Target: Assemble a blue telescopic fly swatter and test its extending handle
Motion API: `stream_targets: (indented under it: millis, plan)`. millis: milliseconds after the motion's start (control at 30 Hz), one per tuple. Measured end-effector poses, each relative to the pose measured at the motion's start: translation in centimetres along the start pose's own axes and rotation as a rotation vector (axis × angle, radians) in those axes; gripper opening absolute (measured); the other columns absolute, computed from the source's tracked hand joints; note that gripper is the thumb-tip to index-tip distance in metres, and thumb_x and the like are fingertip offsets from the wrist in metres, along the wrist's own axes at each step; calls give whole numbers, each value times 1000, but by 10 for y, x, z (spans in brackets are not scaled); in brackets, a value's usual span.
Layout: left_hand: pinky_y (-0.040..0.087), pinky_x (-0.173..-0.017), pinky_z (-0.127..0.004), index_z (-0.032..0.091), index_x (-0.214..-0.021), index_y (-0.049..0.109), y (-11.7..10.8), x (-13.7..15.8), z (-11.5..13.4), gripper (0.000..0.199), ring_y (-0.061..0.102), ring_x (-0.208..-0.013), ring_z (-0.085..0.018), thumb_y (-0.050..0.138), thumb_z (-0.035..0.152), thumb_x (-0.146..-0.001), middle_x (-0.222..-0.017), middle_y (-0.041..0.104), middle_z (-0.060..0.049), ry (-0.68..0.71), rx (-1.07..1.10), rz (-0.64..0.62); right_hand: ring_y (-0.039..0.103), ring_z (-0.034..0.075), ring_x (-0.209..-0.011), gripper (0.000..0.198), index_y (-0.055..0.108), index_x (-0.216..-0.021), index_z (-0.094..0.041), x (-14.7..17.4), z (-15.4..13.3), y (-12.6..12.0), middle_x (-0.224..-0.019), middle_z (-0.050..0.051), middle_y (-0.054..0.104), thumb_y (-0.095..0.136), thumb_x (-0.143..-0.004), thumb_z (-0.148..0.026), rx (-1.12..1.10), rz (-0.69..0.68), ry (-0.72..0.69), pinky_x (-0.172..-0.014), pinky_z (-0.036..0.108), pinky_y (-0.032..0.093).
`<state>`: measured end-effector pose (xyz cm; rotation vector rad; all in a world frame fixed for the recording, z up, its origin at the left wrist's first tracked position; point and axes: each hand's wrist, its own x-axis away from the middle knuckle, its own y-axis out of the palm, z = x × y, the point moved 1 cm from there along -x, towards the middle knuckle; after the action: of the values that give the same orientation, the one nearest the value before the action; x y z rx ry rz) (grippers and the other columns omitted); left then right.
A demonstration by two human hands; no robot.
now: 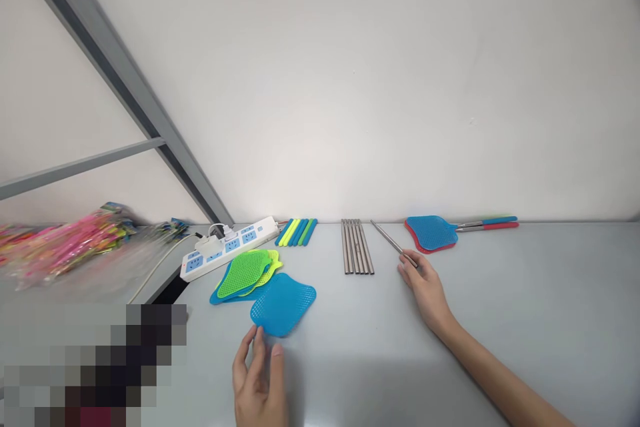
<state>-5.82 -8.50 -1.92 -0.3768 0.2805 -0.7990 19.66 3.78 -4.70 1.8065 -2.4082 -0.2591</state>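
Observation:
My right hand (424, 283) pinches a thin metal tube (393, 240) near its lower end; the tube slants up and to the left over the table. To its left, several similar metal tubes (357, 247) lie side by side. My left hand (259, 373) has its thumb and fingers apart, with fingertips at the lower edge of a blue fly swatter head (283, 305). Behind that head is a pile of swatter heads, with a green one (245, 273) on top and yellow and blue ones partly hidden beneath.
Several blue, green and yellow handle sleeves (297, 232) lie near the wall beside a white power strip (230, 248). At right, a blue fly swatter (433, 233) lies over a red one. Plastic-wrapped colourful items (75, 243) and a grey metal frame (125, 73) stand at left.

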Motion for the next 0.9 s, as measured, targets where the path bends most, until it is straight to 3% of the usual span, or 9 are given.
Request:
stream_targets:
  millis: [133,300,467,600,800,900]
  plan:
    - [24,-99,-38,22,-104,55,-2,-8,-11,37,36,-114,-22,48,39,-72,-120,44,-1,-84,151,24,46,22,-103,21,52,-86,-21,-2,-4,-2,-103,5,48,53,-70,-35,-30,29,26,-86,33,42]
    - [33,-95,-36,18,-95,60,-1,-10,-20,30,46,-107,-22,54,33,-70,-117,48,-4,-145,433,24,49,21,-96,17,53,-79,-20,-3,-8,-4,-92,4,52,54,-67,-33,9,62,28,-85,33,42]
    - [36,-93,-39,16,-94,59,-1,-8,-14,27,56,-94,-20,57,27,-69,-114,51,-6,-321,642,-16,51,20,-90,14,54,-75,-20,-1,-8,-5,-88,3,54,53,-67,-31,18,75,-5,-82,33,43]
    - [36,-93,-36,16,-92,59,0,-10,-8,25,57,-91,-18,58,18,-68,-106,57,-6,-391,694,-27,51,18,-91,8,55,-71,-20,0,-10,-4,-86,2,52,54,-67,-27,-79,84,18,-85,32,43]
    - [41,-88,-27,14,-72,58,-2,-15,-9,5,55,-93,-14,58,17,-68,-88,60,-3,-413,744,37,51,20,-94,2,56,-67,-19,0,-11,-4,-83,1,50,55,-67,-21,-193,98,48,-86,34,43]
    - [43,-86,-26,13,-69,56,-3,-17,-8,5,58,-87,-13,57,18,-69,-86,60,-2,-438,783,32,51,20,-95,4,57,-65,-19,1,-13,-4,-82,1,50,55,-67,-20,-211,91,60,-88,34,42]
